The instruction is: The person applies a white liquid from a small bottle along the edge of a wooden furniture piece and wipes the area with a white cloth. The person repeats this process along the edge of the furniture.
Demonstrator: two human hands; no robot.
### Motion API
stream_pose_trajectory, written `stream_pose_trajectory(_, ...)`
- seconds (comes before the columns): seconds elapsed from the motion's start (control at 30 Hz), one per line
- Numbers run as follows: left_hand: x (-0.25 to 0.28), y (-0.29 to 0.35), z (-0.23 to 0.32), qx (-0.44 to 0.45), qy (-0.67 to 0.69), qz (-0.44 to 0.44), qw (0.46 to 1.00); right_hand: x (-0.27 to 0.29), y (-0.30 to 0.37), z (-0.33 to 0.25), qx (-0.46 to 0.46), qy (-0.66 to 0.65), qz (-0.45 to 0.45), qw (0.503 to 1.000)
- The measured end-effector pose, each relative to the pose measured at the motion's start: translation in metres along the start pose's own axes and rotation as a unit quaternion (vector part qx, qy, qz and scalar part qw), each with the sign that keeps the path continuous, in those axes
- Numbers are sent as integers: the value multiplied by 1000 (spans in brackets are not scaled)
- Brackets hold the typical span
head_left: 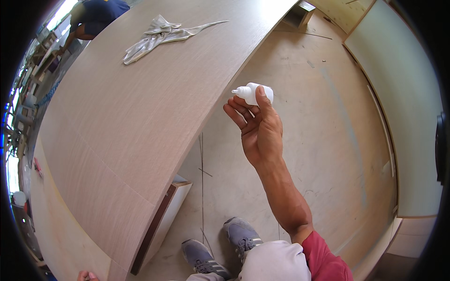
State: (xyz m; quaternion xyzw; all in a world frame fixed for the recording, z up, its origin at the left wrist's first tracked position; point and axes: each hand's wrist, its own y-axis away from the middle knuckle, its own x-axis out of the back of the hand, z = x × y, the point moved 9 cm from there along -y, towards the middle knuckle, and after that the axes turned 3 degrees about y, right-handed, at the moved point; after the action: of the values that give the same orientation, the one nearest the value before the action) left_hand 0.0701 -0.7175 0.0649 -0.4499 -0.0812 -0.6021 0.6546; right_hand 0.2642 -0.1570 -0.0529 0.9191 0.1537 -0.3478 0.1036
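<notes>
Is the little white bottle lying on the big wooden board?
No, the right hand holds the white bottle up in the air, beside the wooden board.

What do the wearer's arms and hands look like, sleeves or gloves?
Right hand: bare, no glove, ring or watch visible; forearm bare up to a red short sleeve. Left hand: only bare fingertips show at the lower edge; its arm is out of view.

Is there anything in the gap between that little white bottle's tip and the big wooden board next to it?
Nothing visible. The right hand holds the small white squeeze bottle with its nozzle pointing toward the wood-grain panel edge, only bare floor showing behind. The grey cloth lies far off.
</notes>
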Motion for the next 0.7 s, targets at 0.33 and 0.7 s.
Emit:
stream_pose_trajectory(0.33, 0, 1, 3, 11, 11, -1, 1000, -8, 1, -19, 66, 52, -2, 996)
stream_pose_trajectory(0.7, 5, 0, 2, -9, 12, -8, 1000, -18, -2, -20, 104, 93, -24, 990)
